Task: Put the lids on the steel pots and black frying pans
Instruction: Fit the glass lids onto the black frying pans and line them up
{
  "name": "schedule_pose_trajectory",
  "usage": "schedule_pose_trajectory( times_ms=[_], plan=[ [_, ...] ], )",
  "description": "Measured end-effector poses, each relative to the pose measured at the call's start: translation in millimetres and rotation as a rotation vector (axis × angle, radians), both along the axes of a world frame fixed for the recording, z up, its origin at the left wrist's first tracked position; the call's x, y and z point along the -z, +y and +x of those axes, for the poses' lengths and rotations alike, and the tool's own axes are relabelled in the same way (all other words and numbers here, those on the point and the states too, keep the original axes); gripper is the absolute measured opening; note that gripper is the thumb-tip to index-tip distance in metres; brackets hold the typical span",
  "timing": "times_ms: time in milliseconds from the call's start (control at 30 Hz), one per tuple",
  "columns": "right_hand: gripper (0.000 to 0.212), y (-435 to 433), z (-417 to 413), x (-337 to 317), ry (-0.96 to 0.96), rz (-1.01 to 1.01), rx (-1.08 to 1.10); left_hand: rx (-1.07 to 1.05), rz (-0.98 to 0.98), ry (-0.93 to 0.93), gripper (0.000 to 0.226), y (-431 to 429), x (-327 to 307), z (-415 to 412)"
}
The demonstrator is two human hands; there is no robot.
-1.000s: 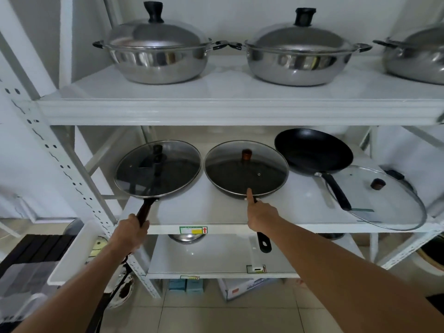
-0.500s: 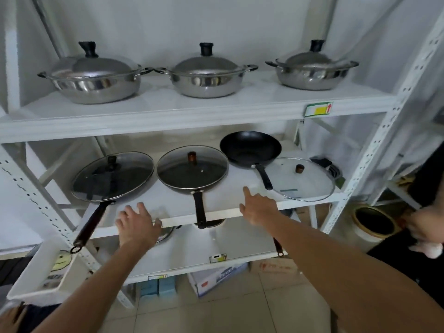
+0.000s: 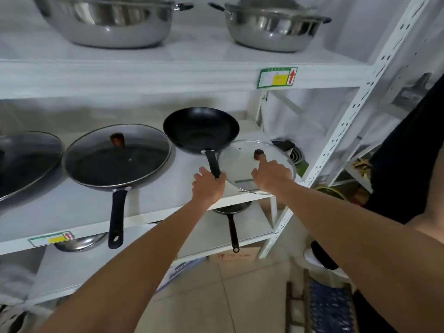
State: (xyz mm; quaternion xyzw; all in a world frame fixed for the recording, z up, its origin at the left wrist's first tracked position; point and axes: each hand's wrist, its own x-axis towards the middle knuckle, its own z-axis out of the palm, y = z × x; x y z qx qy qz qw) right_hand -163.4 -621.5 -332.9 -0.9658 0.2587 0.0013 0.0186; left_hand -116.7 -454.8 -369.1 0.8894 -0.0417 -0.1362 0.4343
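Observation:
On the middle shelf stands an uncovered black frying pan (image 3: 201, 131), its handle pointing toward me. My left hand (image 3: 207, 186) is closed around the end of that handle. Just right of it a clear glass lid (image 3: 236, 159) with a brown knob lies flat on the shelf, overhanging the front edge. My right hand (image 3: 271, 174) rests over the lid, fingertips touching the knob, with no grip closed on it. Two more black pans (image 3: 117, 157) (image 3: 26, 159) to the left carry glass lids. Steel pots (image 3: 105, 22) (image 3: 271, 27) on the top shelf are lidded.
The white rack's perforated upright (image 3: 348, 116) rises close on the right. A small pan (image 3: 231, 212) and a steel bowl (image 3: 81, 243) sit on the lower shelf, with boxes (image 3: 237, 258) beneath. A person in dark clothing (image 3: 408, 152) stands at the far right.
My view has shifted right and closer. My left hand left the shelf edge and took the uncovered pan's handle. My right hand moved from the shelf edge onto the loose glass lid.

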Motion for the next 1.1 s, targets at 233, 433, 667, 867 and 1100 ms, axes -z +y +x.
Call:
schedule_pose_trajectory(
  times_ms=[233,433,667,867,1100],
  plan=[
    [0.055,-67,50,34,0.049,0.091,0.02,-0.126,-0.288,0.244,0.047,-45,31,64],
    [0.054,-106,107,62,0.016,0.152,0.031,-0.266,-0.585,0.443,0.026,-71,37,83],
    [0.041,-125,154,98,0.017,0.151,-0.065,-0.299,-0.62,0.401,0.026,-82,44,88],
    [0.031,-131,161,108,-0.117,0.224,-0.114,-0.326,-0.54,0.373,0.031,-84,46,89],
    [0.026,-136,144,108,-0.139,0.203,-0.164,-0.32,-0.462,0.345,0.032,-85,40,89]
  ],
)
